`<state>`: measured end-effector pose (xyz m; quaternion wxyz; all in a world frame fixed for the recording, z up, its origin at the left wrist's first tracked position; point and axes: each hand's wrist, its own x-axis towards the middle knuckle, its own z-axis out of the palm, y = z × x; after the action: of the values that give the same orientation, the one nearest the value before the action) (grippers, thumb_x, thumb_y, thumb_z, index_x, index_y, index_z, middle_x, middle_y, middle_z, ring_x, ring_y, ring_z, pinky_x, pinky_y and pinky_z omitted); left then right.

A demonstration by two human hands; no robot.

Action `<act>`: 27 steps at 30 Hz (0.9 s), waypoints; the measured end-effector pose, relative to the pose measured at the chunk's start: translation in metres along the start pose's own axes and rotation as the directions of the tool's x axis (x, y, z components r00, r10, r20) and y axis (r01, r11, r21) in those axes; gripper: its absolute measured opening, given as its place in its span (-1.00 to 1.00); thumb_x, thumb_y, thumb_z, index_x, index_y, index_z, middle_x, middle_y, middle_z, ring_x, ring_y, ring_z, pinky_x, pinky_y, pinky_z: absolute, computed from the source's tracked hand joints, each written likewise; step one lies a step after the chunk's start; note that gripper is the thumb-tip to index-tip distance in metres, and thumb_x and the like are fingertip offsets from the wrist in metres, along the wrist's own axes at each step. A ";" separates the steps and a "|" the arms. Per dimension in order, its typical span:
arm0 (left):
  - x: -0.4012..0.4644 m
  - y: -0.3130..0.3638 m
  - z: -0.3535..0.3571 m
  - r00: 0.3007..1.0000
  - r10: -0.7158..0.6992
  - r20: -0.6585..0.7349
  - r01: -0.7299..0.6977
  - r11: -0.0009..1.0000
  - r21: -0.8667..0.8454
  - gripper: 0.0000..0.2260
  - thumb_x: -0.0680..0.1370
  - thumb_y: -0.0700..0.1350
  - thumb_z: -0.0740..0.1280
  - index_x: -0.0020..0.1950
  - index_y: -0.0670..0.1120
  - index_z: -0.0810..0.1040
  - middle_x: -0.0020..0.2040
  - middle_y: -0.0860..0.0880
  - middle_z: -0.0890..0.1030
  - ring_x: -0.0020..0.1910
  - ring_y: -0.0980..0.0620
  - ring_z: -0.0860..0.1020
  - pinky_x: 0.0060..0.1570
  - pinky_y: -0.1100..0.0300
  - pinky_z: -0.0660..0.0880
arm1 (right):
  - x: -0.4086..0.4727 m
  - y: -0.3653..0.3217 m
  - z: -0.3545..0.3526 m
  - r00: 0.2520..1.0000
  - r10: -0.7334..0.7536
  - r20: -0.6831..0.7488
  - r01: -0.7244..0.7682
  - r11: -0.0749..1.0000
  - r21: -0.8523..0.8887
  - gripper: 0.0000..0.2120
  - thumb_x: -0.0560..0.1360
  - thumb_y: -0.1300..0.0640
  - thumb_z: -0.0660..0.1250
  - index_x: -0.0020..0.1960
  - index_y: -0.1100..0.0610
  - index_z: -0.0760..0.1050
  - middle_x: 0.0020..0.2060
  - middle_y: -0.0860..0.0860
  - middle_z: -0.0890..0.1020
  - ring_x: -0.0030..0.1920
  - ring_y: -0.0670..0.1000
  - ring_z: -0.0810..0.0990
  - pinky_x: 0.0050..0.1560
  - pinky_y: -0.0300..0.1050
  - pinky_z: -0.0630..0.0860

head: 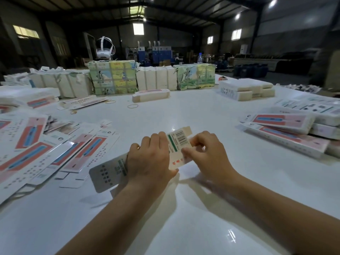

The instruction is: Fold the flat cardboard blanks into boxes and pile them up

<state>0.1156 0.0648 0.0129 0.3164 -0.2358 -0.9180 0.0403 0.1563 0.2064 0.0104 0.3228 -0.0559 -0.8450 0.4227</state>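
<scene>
A long white cardboard blank (177,144) with a barcode, a green stripe and red print is held just above the white table (184,208), slanting from lower left to upper right. My left hand (149,159) grips its middle, fingers curled over the top and thumb underneath. My right hand (204,153) pinches the right part near the barcode end. A small flap sticks out at the far tip. Flat blanks (55,150) with red and blue print lie fanned out at the left. Folded boxes (287,129) are piled at the right.
Bundled stacks of blanks (114,78) line the far side of the table. A single folded box (150,95) lies in the middle far area, with rubber bands (132,106) near it. More white stacks (246,89) sit at the back right.
</scene>
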 end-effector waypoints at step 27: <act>0.004 -0.029 0.011 0.990 0.142 0.024 -0.120 0.904 -0.410 -0.39 0.40 0.15 0.43 0.37 -0.02 0.34 0.15 0.02 0.55 -0.03 -0.03 0.52 -0.10 0.12 0.41 | 0.005 0.006 -0.016 0.950 0.051 0.309 -0.171 0.910 0.378 -0.87 0.38 0.40 0.41 -0.28 0.34 0.47 -0.26 -0.06 0.67 -0.18 -0.13 0.65 -0.25 -0.36 0.48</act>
<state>0.0949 0.0422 0.0130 0.2323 -0.3566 -0.8963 -0.1246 0.1612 0.2229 0.0156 0.1741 0.0259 -0.7743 0.6079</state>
